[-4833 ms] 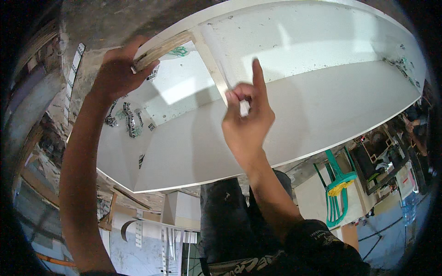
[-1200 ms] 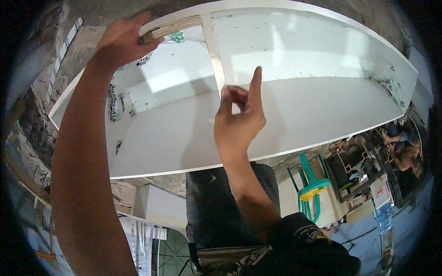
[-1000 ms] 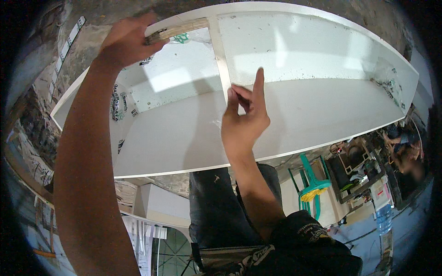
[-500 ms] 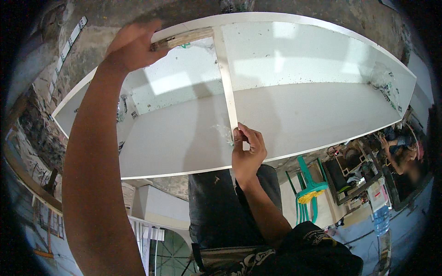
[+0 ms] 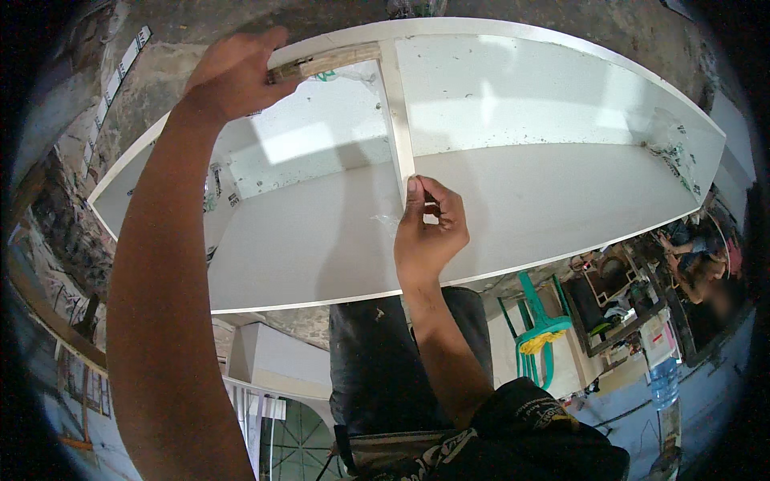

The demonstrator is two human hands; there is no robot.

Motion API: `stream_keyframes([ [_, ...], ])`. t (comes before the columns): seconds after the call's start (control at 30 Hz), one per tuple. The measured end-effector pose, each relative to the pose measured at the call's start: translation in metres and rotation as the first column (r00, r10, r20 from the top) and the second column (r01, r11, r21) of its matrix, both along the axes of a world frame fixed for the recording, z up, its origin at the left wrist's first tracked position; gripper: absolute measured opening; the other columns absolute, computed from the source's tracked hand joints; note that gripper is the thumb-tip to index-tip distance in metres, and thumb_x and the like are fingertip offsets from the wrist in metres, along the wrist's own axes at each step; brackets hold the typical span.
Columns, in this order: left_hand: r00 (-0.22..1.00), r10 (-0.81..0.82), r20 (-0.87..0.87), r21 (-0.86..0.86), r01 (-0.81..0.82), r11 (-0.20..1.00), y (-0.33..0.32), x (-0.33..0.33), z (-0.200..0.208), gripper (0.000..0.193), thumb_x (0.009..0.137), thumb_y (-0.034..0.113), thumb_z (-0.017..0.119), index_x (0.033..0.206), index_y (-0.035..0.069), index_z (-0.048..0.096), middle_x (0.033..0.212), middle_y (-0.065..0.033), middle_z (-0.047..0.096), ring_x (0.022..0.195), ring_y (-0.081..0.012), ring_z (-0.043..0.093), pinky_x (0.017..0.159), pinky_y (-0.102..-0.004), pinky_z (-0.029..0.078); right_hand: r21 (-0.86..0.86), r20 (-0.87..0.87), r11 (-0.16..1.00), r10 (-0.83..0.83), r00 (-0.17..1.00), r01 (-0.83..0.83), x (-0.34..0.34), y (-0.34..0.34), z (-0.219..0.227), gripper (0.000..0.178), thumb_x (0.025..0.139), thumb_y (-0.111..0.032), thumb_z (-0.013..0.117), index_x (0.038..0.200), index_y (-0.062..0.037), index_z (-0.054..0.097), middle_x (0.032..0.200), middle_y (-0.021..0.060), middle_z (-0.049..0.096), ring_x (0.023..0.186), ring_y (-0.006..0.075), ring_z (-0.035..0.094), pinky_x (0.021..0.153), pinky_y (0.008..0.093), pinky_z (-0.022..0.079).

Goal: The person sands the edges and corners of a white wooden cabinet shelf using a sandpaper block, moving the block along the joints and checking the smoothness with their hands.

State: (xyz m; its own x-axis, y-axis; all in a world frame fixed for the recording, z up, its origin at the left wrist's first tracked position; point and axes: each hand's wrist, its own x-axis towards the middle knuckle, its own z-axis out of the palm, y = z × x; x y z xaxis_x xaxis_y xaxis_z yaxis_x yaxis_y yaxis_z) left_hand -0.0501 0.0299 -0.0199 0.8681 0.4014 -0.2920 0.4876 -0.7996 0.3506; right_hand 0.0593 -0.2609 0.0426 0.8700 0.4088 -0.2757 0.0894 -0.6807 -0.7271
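Observation:
A long white open-fronted cabinet [image 5: 513,188] lies across the view, split by a narrow white divider [image 5: 396,104]. My left hand [image 5: 241,76] is wrapped over its far rim beside a bare wooden strip [image 5: 337,62], thumb on the inner side. Halfway down the divider, my right hand [image 5: 433,228] is closed, thumb and index fingertip pinching its front edge. The hand hides the divider's near end. Bits of clear printed wrap [image 5: 674,156] cling to the inside corners.
A green broom head with yellow bristles [image 5: 539,341] is beside the near right edge. Farther right are frames, a water bottle [image 5: 664,383] and another person [image 5: 702,264]. A white panel piece [image 5: 285,357] stands at lower left. My legs [image 5: 377,361] are against the near edge.
My right hand has slid along the divider, away from me toward the far rim, still pinching. My left hand keeps its hold, and the cabinet has barely shifted.

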Motion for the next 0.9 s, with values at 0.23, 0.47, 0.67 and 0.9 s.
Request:
stream_keyframes([
  [0.23,0.995,0.025,-0.095,-0.051,-0.03,0.998,0.0,0.01,0.01,0.054,0.08,0.04,0.08,0.113,0.002,0.06,0.083,-0.0184,0.072,0.066,-0.0312,0.072,0.071,-0.0459,0.058,0.069,-0.021,0.997,0.036,0.999,-0.035,0.008,0.006,-0.01,0.008,0.092,-0.007,0.073,0.096,-0.0032,0.068,0.088,0.007,0.068,0.067,0.0109,0.057,0.061,0.0243,0.048],
  [0.47,1.0,-0.013,0.005,-0.009,0.013,1.0,0.0,0.004,0.002,0.054,0.08,0.038,0.081,0.116,0.003,0.06,0.079,-0.0181,0.072,0.066,-0.0312,0.072,0.069,-0.045,0.058,0.062,-0.179,0.998,0.042,0.983,-0.031,0.012,-0.015,-0.012,0.011,0.093,-0.01,0.072,0.095,-0.0021,0.064,0.085,0.0058,0.066,0.065,0.0094,0.056,0.06,0.0245,0.047],
  [0.67,0.997,0.025,-0.068,-0.002,-0.026,1.0,-0.003,0.003,0.002,0.055,0.081,0.036,0.08,0.12,0.003,0.06,0.085,-0.0186,0.073,0.068,-0.0308,0.072,0.07,-0.0439,0.059,0.003,-0.234,0.997,0.074,0.969,-0.075,0.012,-0.032,-0.006,0.011,0.093,-0.01,0.071,0.095,-0.0026,0.063,0.085,0.0056,0.064,0.066,0.0097,0.058,0.06,0.0251,0.048],
  [0.9,0.999,0.041,0.005,-0.121,-0.04,0.992,-0.001,0.004,0.001,0.052,0.082,0.033,0.08,0.122,0.006,0.061,0.094,-0.0194,0.073,0.076,-0.0342,0.072,0.076,-0.0447,0.058,0.15,-0.157,0.988,0.059,0.986,-0.035,0.027,0.009,-0.022,0.012,0.087,-0.01,0.078,0.089,-0.0007,0.07,0.084,0.0075,0.068,0.068,0.011,0.061,0.062,0.0256,0.05],
])
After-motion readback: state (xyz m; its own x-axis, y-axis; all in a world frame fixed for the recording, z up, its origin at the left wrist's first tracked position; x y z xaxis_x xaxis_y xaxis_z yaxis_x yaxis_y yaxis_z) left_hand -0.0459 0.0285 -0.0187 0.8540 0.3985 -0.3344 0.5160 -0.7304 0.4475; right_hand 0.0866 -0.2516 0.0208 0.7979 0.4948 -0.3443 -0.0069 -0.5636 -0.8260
